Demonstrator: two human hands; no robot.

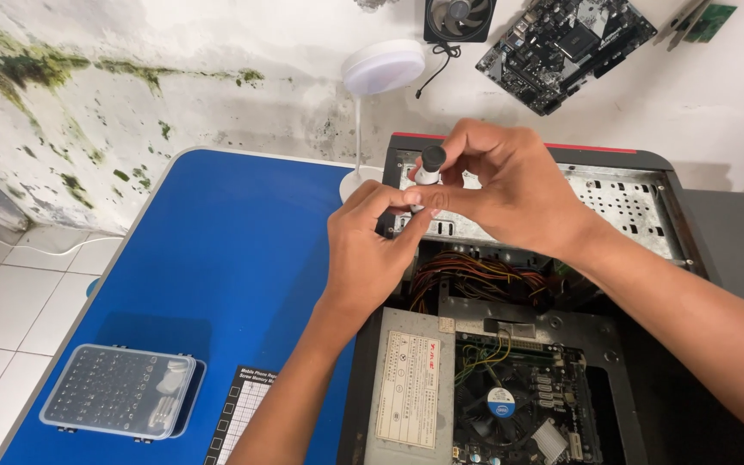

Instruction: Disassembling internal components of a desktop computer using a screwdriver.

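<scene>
Open computer case lies below — cooler fan mounted. Left hand and right hand both pinch a small white tube above it, black cap on — nothing dispensed, I judge.

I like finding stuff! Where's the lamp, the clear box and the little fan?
lamp (383,66), head view, on its round white head.
clear box (119,390), head view, on its lid.
little fan (499,401), head view, on its hub.

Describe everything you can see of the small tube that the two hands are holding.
The small tube is white with a dark round cap on top. It looks like plastic. It stands nearly upright above the open computer case. The right hand pinches it from the side, and the left hand grips its lower part, which is hidden.
</scene>
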